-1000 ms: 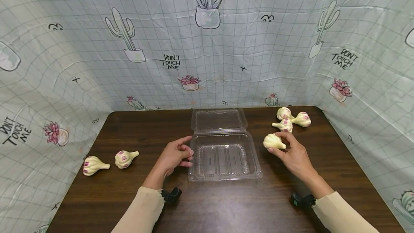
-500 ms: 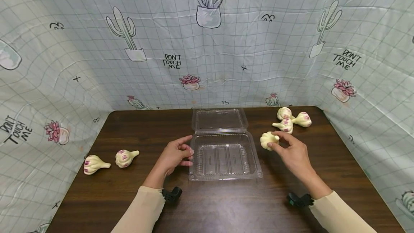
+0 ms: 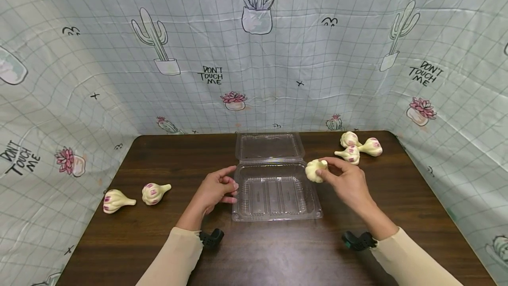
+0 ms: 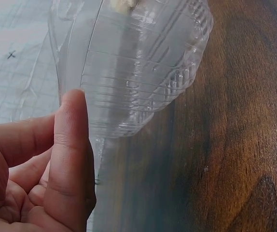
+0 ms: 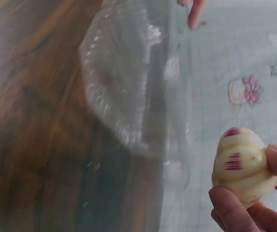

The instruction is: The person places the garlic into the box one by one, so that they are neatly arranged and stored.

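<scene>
My right hand point(image 3: 349, 183) pinches a garlic bulb point(image 3: 315, 171) between thumb and fingers, above the right rim of a clear plastic clamshell container point(image 3: 274, 220). Purple streaks mark the bulb point(image 5: 242, 164) in the right wrist view. The container lies with its lid point(image 3: 270, 147) folded back, away from me, and nothing lies in its base. On the left side my left hand point(image 3: 214, 190) holds the container's rim, thumb point(image 4: 71, 145) against the edge and the other fingers partly hidden behind it.
Several more garlic bulbs lie on the dark wooden table point(image 3: 278, 255). A cluster point(image 3: 351, 155) sits at the back right. Two others, one bulb point(image 3: 152, 193) and another bulb point(image 3: 116, 201), lie on the left. A patterned curtain point(image 3: 270, 56) encloses the back and sides.
My right hand has moved left with the garlic bulb, from beside the container to over its right rim, and the bulb has turned. The left hand stays at the container's left rim.
</scene>
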Available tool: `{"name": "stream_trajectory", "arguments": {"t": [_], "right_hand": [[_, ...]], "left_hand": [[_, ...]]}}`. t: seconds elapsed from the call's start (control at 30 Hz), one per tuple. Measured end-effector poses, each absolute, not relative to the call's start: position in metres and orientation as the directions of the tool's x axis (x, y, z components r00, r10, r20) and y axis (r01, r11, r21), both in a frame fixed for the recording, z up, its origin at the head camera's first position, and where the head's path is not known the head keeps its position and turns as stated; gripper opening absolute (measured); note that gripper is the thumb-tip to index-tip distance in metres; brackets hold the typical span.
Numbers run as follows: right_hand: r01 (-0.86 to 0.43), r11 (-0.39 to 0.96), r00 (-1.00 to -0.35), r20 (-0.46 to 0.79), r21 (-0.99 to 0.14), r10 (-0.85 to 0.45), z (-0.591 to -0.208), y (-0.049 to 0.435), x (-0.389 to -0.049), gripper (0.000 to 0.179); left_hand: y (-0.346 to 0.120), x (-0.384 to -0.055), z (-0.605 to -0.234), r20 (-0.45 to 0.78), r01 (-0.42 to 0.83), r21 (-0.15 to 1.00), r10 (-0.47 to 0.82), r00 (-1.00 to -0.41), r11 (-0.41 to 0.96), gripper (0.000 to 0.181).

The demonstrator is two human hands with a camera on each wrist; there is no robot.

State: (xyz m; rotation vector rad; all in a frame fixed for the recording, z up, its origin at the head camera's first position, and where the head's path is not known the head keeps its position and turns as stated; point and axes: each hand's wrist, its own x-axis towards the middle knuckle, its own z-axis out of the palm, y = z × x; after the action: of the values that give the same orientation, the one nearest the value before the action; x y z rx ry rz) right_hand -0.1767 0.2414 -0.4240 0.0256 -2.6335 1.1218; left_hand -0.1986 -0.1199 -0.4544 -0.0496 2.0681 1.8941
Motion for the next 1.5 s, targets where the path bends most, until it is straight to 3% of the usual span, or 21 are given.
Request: {"name": "stream_trajectory", "arguments": {"t": [0.4, 1.17, 1.5], "right_hand": [[-0.155, 0.521, -0.986, 0.168, -0.839, -0.022, -0.417, 0.200, -0.188, 0.036], [-0.242, 0.595, -0.970, 0.191, -0.767, -0.148, -0.455, 0.119, -0.201, 0.027], [-0.206, 0.590, -0.977, 0.127, -0.781, -0.172, -0.467, 0.102, -0.205, 0.029]], "left_hand": [[-0.121, -0.199, -0.456, -0.268, -0.250, 0.961, 0.193, -0.944, 0.115, 0.065], [-0.119, -0.199, -0.454, -0.277, -0.256, 0.957, 0.176, -0.945, 0.134, 0.064], [-0.118, -0.198, -0.453, -0.286, -0.265, 0.955, 0.174, -0.942, 0.134, 0.064]]}}
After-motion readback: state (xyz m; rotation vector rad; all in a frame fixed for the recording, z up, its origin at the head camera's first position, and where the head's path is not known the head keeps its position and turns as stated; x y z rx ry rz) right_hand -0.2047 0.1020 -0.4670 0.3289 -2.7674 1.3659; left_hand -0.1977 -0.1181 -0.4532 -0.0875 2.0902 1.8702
